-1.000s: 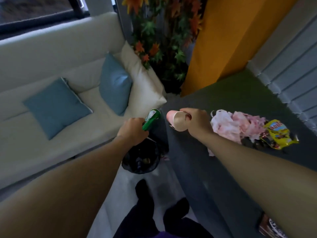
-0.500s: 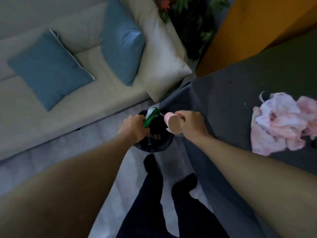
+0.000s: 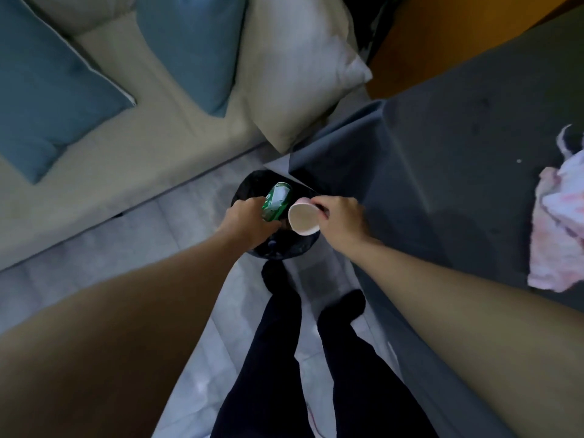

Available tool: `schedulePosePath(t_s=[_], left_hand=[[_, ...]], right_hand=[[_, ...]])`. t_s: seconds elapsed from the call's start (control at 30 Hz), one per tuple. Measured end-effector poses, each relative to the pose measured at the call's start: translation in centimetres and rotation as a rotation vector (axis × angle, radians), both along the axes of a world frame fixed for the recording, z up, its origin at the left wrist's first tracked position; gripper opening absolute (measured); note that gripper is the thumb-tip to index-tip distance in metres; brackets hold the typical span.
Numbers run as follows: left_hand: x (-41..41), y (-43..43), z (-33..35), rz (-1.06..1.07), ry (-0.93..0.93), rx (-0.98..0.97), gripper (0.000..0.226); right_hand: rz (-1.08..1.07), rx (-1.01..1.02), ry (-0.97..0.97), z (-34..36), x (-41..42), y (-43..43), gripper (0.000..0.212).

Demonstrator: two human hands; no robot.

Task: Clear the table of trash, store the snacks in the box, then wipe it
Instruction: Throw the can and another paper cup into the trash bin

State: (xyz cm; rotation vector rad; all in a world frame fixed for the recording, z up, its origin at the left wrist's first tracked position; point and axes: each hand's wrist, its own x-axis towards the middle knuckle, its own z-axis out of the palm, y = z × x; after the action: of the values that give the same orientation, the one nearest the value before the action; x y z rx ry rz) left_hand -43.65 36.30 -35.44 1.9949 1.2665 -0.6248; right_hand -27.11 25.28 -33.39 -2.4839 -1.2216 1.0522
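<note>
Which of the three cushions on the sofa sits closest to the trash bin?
The cream cushion, its corner just above the black bin; both blue cushions lie farther left.

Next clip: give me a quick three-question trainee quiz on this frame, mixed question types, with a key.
1. True or false: the left hand holds the green can above the black bin.
2. What does the right hand hold? A) a pink paper cup B) a glass bottle C) a sponge
3. Fill in: the pink crumpled cloth lies on the grey ____.

Key
1. True.
2. A, the pink paper cup, its open mouth turned toward the camera.
3. Table.
</note>
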Motion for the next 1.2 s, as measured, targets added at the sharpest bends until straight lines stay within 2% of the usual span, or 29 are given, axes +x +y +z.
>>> schedulePosePath(t_s=[0.1, 0.2, 0.27, 0.47, 0.73, 1.2], left_hand=[[0.0, 0.2, -0.2, -0.022, 0.000, -0.029, 0.066], [0.0, 0.5, 0.7, -0.079, 0.004, -0.011, 0.058], [-0.1, 0.8, 1.5, -0.114, -0.017, 0.018, 0.053], [-0.4, 2.1, 4.1, -0.266, -0.016, 0.112, 0.067], [0.7, 3.6, 11.4, -0.273, -0.032, 0.225, 0.068], [5.9, 3.9, 25.4, -0.402, -0.205, 0.422, 0.065]], right_hand=[[0.011, -0.038, 0.019, -0.2, -0.3, -0.1, 0.030], [0.013, -0.042, 0.003, 0.1, -0.4, -0.2, 0.030], [0.025, -0.046, 0.003, 0.6, -0.4, -0.3, 0.034], [0.114, -0.030, 0.030, 2.7, 0.3, 0.2, 0.055], [0.250, -0.012, -0.091, 9.9, 1.4, 1.7, 0.075], [0.124, 0.173, -0.241, 22.8, 5.1, -0.7, 0.077]])
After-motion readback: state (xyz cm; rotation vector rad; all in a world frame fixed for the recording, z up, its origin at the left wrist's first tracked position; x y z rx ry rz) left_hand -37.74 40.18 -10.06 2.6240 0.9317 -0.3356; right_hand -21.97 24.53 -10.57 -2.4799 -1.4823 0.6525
